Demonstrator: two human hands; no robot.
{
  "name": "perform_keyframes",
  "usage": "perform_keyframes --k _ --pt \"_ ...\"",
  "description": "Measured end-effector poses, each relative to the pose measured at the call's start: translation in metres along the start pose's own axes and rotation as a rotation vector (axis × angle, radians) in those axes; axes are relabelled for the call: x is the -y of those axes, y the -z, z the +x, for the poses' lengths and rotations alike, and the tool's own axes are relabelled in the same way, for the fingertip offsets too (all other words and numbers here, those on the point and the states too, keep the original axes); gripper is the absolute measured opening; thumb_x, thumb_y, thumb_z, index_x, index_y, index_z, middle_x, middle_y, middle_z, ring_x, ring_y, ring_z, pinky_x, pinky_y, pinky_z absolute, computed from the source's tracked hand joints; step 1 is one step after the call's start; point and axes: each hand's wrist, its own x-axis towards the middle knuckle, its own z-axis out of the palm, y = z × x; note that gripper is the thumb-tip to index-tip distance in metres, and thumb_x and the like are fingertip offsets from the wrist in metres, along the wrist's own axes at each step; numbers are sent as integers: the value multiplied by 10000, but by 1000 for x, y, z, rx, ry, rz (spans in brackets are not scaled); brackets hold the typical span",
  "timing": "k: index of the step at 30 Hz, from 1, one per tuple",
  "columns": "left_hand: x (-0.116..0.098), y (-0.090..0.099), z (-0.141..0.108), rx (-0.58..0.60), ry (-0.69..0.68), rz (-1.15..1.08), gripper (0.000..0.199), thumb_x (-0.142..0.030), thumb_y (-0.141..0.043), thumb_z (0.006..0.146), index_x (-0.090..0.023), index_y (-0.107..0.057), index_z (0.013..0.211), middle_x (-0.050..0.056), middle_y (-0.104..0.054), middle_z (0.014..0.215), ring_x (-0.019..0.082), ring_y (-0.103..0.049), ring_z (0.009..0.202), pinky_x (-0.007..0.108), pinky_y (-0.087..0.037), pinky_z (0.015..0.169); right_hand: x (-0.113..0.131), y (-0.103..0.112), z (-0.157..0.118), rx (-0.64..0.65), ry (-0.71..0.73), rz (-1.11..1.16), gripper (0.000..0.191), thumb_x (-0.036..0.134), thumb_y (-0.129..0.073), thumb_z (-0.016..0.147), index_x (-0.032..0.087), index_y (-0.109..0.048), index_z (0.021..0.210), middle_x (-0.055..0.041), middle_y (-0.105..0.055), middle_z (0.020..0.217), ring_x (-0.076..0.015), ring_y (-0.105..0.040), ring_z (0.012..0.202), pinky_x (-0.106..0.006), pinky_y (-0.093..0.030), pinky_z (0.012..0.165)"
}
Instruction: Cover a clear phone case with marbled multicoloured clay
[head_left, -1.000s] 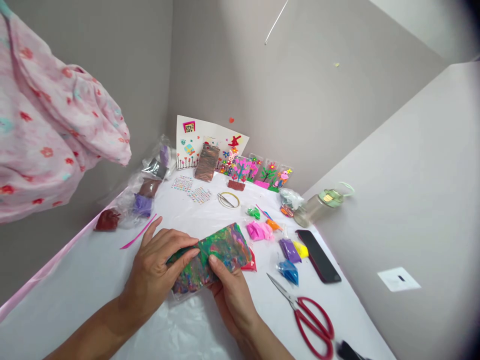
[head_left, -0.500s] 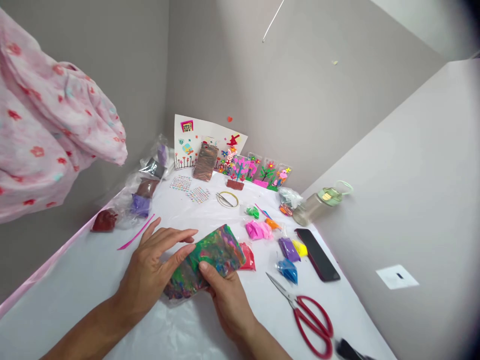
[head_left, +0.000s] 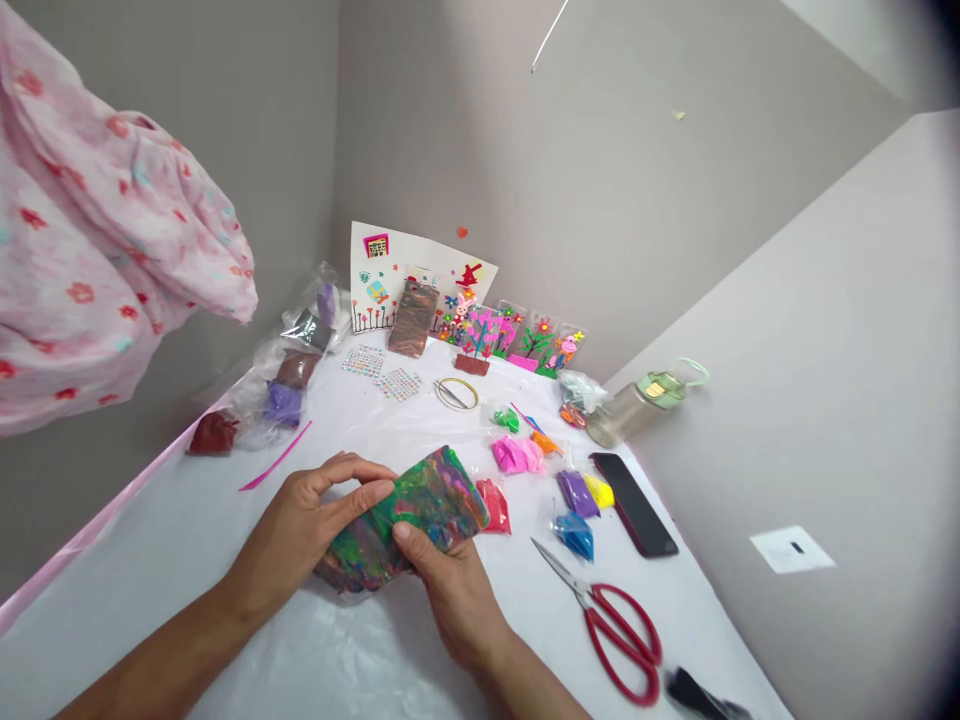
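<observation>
A flat slab covered in swirled green, purple and orange clay (head_left: 431, 505) is held tilted above the white table, near its front. My right hand (head_left: 454, 590) grips it from below, thumb on its lower edge and the other fingers hidden beneath. My left hand (head_left: 311, 515) lies at the slab's upper left side, with thumb and fingertips drawn together on its edge. A red clay packet (head_left: 493, 505) lies just behind the slab's right end. A thin pink strip (head_left: 277, 458) rests to the left, beyond my left hand.
Red-handled scissors (head_left: 619, 640), a black phone (head_left: 634, 505) and colored clay packets (head_left: 517, 455) lie at right. A bottle (head_left: 634, 408) stands behind them. Bagged clay (head_left: 283, 402) lines the left edge. Decorated panels and a brown slab (head_left: 413, 318) lean at the back. Pink cloth (head_left: 112, 230) hangs at upper left.
The fingers of my left hand have come down and closed in on the slab's edge. The slab has shifted slightly left, still in my right hand.
</observation>
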Motion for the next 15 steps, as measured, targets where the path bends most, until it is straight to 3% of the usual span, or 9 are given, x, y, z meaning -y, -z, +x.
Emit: perform_keyframes --k 3,7,11,13,15 --pt "1 1 1 19 -46 -18 316 -559 -653 829 -266 -747 905 12 -671 956 209 -656 844 247 -554 645 -1 2 1 1 -6 -14 265 378 -779 794 212 -738 996 -39 -747 1026 -247 -667 998 -418 -483 979" --pt "1 0 0 47 -6 -31 345 -582 -623 841 -274 -729 956 14 -671 968 181 -642 725 243 -537 563 -1 2 1 -11 -17 -6 277 383 -793 780 217 -735 993 -36 -745 1020 -238 -665 975 -409 -487 967" --pt "-2 1 -1 21 -109 15 289 -542 -662 822 -263 -732 851 3 -658 927 193 -653 807 239 -539 651 0 3 0 -31 -17 -51 280 391 -802 767 217 -738 978 -30 -745 1002 -233 -662 942 -397 -500 935" --pt "-3 1 -2 44 -59 -6 311 -561 -619 845 -268 -720 868 1 -667 920 191 -652 744 251 -536 600 -1 4 0 -18 -13 -69 273 390 -785 789 220 -738 997 -30 -743 1029 -235 -658 976 -393 -495 946" --pt "-4 0 -1 22 -88 33 311 -557 -594 857 -270 -713 844 -3 -674 874 203 -650 735 304 -559 668 -1 7 0 -1 -2 -101 265 386 -771 806 223 -741 1013 -27 -739 1058 -234 -652 1014 -382 -485 964"
